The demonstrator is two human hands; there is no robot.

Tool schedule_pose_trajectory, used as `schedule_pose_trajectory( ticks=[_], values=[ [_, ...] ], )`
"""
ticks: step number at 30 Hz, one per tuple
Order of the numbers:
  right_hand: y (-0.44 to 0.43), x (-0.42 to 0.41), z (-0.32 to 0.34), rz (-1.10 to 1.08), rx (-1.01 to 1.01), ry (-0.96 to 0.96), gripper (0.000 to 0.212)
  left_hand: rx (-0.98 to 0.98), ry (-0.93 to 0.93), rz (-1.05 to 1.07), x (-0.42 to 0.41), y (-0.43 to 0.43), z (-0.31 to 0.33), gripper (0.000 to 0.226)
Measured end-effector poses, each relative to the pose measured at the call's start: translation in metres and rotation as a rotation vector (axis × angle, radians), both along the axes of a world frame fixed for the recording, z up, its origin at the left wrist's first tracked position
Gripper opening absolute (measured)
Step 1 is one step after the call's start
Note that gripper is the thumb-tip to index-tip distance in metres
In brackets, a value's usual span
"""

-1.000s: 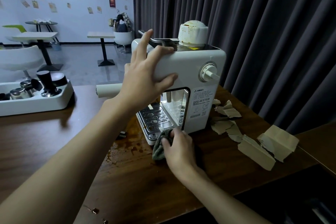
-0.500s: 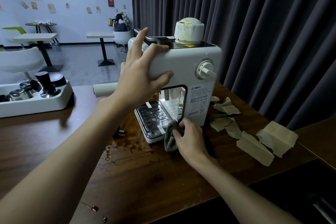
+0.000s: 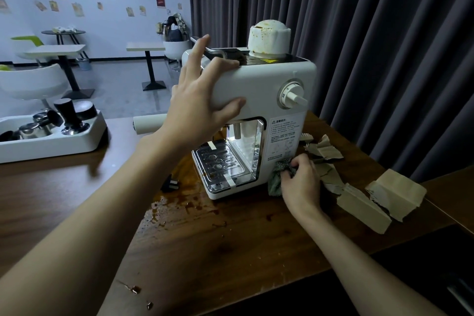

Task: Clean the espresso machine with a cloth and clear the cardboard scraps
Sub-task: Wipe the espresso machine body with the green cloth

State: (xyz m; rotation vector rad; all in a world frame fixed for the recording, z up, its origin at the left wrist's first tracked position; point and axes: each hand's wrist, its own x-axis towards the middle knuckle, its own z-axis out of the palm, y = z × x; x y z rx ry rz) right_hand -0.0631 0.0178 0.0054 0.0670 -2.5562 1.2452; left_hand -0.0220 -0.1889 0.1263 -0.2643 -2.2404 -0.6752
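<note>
**Cloth pressed to the machine's lower front**

The right hand point(image 3: 300, 182) grips a bunched green cloth point(image 3: 275, 183) in curled fingers and presses it against the lower front of the white espresso machine point(image 3: 266, 79), just ahead of its knuckles. The left hand point(image 3: 202, 110) is spread wide, fingers pressed on the machine's upper corner. Torn cardboard scraps point(image 3: 364, 209) lie on the desk point(image 3: 230, 244), just right of the right hand.

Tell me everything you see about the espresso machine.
The espresso machine is a white, boxy, plastic-looking unit standing upright on the wooden table. It has a front dial, a printed label, a shiny metal drip tray and a stained white cap on top. The left hand rests spread on its upper corner; the right hand holds a cloth against its lower front corner.
</note>
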Motion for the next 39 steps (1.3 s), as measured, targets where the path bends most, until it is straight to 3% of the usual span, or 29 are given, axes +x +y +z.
schedule_pose_trajectory(
  ticks=[6,11,13,15,16,18,20,23,28,31,35,39],
  values=[
    [-0.019,0.027,0.0,0.218,0.015,0.096,0.017,0.023,-0.025,-0.016,0.005,0.003,0.003,0.051],
    [0.003,0.03,0.009,0.296,-0.128,0.076,0.022,-0.012,-0.087,-0.034,0.015,0.003,0.008,0.061],
    [0.014,0.031,0.013,0.351,-0.18,0.067,0.023,-0.036,-0.001,0.068,0.028,0.012,0.004,0.063],
    [0.025,0.03,0.014,0.393,-0.211,0.068,0.025,-0.173,0.226,0.153,0.041,0.025,-0.005,0.048],
    [0.03,0.029,0.015,0.414,-0.222,0.061,0.027,-0.208,0.258,0.09,0.044,0.032,-0.011,0.038],
    [0.038,0.029,0.022,0.485,-0.265,0.008,0.031,-0.143,0.002,-0.129,0.046,0.042,-0.021,0.027],
    [0.045,0.033,0.032,0.609,-0.38,-0.087,0.039,-0.042,-0.371,-0.273,0.042,0.048,-0.029,0.037],
    [0.054,0.039,0.044,0.701,-0.482,-0.159,0.044,0.057,-0.605,-0.38,0.038,0.052,-0.037,0.05],
    [0.064,0.039,0.052,0.708,-0.505,-0.204,0.042,0.247,-0.632,-0.425,0.042,0.06,-0.038,0.045],
    [0.068,0.039,0.053,0.761,-0.603,-0.256,0.04,0.318,-0.582,-0.422,0.043,0.063,-0.038,0.032],
    [0.07,0.036,0.052,0.723,-0.673,-0.25,0.021,0.497,-0.465,-0.333,0.044,0.065,-0.039,0.011],
    [0.07,0.033,0.05,0.656,-0.734,-0.254,0.014,0.455,-0.458,-0.19,0.039,0.059,-0.039,0.013]
  ],
)
